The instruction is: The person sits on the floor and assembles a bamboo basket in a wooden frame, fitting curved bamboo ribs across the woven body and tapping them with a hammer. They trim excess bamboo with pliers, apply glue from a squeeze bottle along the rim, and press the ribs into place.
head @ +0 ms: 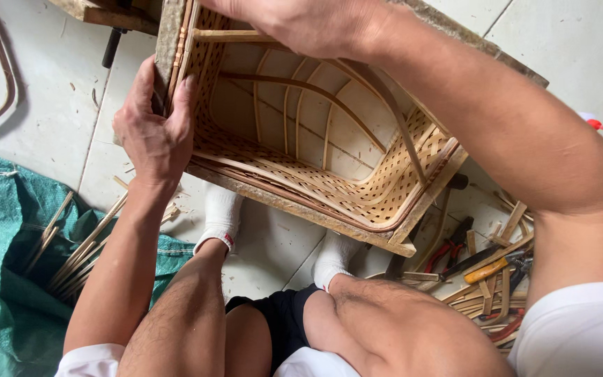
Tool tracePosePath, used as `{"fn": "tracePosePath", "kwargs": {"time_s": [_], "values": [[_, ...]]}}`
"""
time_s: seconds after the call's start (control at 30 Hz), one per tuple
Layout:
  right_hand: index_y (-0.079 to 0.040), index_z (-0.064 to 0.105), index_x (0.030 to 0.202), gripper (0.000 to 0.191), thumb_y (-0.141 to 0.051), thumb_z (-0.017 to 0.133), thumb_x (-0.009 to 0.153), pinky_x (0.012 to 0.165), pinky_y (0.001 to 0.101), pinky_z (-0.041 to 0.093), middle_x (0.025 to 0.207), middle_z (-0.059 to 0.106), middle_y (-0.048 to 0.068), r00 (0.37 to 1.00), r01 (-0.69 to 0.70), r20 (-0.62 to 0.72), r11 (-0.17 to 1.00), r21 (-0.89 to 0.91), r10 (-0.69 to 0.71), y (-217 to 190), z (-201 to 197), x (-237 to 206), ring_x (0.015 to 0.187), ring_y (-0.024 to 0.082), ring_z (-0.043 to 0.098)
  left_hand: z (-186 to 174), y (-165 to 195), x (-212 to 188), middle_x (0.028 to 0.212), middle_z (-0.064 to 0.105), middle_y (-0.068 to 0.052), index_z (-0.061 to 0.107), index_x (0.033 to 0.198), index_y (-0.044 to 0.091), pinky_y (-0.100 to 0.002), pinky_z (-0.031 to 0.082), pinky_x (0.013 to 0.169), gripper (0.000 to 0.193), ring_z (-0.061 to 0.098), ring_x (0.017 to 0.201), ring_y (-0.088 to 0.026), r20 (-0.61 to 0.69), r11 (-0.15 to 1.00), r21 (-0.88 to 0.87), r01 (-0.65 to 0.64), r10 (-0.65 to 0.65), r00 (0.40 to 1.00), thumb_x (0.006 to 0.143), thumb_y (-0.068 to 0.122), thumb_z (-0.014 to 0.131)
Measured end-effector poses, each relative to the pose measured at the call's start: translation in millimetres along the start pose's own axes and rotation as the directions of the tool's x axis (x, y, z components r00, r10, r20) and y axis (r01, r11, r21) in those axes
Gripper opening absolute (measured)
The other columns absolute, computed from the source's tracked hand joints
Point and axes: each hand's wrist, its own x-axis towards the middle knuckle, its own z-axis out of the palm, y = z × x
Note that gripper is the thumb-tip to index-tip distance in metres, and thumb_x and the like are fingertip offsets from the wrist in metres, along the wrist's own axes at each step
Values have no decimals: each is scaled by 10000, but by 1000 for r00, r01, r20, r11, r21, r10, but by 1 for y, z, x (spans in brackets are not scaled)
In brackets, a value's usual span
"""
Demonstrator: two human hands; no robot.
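Note:
A woven cane basket (329, 174) sits inside a rough wooden frame (294, 206), held tilted over my knees. My left hand (153, 132) grips the frame's left edge, fingers curled over the rim. My right hand (301, 24) reaches over the top of the frame and presses on a thin wooden crossbar (228, 35) at the far rim. Curved bamboo ribs (301, 87) run across the open basket bottom.
A green tarp (1, 237) with a bundle of bamboo strips (82, 248) lies at the left. Red-handled pliers (451, 248), an orange-handled tool (486, 269) and wood offcuts lie at the right. My white-socked feet (221, 213) rest on the tiled floor.

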Motion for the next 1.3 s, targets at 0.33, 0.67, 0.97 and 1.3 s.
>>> {"fn": "tracePosePath", "kwargs": {"time_s": [0.33,0.67,0.97,1.3], "values": [[-50,719,1165,274,-280,573,1133,588,309,519,760,646,45,999,-34,18,999,-38,34,3,1,9,642,114,617,1,8,5,966,751,-74,626,1390,88,-320,536,722,310,697,789,-158,-12,999,46,-2,2,1000,1100,161,707],[-33,721,1226,255,-249,588,1197,659,318,553,904,723,73,998,17,54,999,-51,-15,0,1,4,743,155,683,3,3,10,1046,759,-100,580,1446,92,-355,588,745,373,752,854,-203,-39,998,58,-20,22,999,1108,183,706],[-88,649,1403,320,-248,598,1130,878,328,551,1160,754,148,983,-138,118,989,-53,143,-17,7,17,968,217,728,9,-6,18,1138,738,-129,558,1442,99,-385,605,807,425,743,924,-261,-36,990,77,122,-120,992,1058,223,690],[-74,660,1372,346,-252,626,1078,932,358,550,1261,710,176,970,-165,177,986,-12,165,-14,14,16,1129,288,716,10,-5,30,1607,491,-132,437,1586,95,-389,492,1225,530,555,1460,-313,-37,931,213,-298,312,949,1101,68,649]]}}
